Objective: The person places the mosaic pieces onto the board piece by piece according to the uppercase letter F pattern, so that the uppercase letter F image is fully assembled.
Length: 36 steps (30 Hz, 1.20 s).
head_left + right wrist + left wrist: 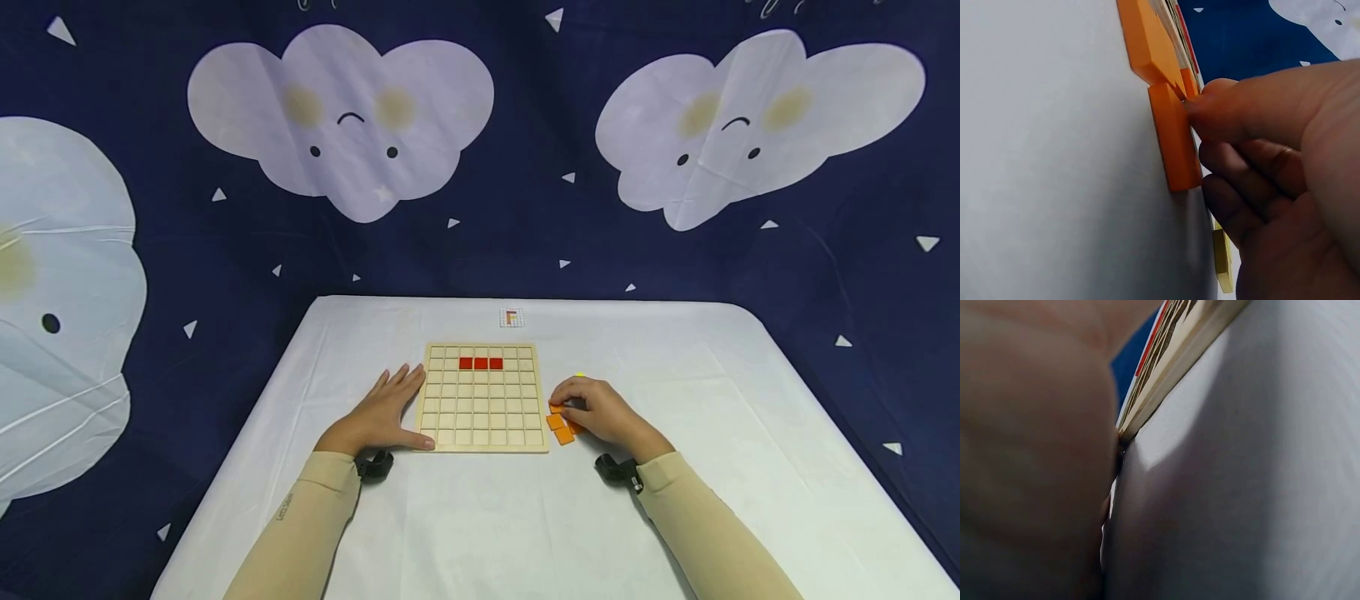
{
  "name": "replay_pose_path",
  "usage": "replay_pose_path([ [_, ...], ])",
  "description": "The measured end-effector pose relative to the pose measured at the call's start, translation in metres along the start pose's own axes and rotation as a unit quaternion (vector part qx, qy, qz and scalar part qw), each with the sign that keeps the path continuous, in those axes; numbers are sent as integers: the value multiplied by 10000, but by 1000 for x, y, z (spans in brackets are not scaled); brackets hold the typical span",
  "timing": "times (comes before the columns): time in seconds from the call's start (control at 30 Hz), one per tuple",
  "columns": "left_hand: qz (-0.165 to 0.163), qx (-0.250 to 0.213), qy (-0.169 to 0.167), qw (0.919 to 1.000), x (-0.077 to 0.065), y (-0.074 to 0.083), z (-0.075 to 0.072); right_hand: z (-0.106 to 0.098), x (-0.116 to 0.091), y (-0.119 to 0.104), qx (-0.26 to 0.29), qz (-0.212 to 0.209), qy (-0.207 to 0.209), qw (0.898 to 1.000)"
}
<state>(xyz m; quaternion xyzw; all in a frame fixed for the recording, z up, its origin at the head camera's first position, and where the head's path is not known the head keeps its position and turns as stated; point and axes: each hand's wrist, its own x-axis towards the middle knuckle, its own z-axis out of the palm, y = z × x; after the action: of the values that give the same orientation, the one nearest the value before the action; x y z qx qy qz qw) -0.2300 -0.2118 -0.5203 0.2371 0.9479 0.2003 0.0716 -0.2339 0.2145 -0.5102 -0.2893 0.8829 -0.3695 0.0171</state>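
Note:
A wooden grid board (483,452) lies on the white-covered table, with a short row of red square tiles (481,363) in its upper part. My left hand (381,414) rests along the board's left side, fingers spread, thumb at the near left corner. To the right of the board, several orange square tiles (564,435) lie in a loose cluster. Over them my right hand (600,410) bends down, thumb and index fingertips around an orange tile (557,408). Close up, the right thumb tip is right at the orange tiles (1175,137), other fingers curled behind.
Behind the board lies a small printed pattern card (512,317). A yellow tile (580,375) shows partly beyond my right hand. The white tabletop (487,525) ends at a dark blue cloth with clouds (525,242) at the back.

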Motion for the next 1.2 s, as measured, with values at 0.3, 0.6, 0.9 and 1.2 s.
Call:
replay_pose_path([
  [0.3, 48, -37, -17, 10000, 0, 2, -2, -1, -2, -1, 343, 133, 3, 9993],
  [0.6, -14, 34, -23, 10000, 1, 0, -1, -1, 2, -7, 479, 79, 20, 9988],
  [0.9, -87, -22, -36, 10000, -1, 2, -3, 3, 13, -22, 563, -230, -10, 9981],
  [1.2, -60, -2, -41, 10000, 0, 1, -1, 9, 23, -28, 501, -211, -43, 9985],
])
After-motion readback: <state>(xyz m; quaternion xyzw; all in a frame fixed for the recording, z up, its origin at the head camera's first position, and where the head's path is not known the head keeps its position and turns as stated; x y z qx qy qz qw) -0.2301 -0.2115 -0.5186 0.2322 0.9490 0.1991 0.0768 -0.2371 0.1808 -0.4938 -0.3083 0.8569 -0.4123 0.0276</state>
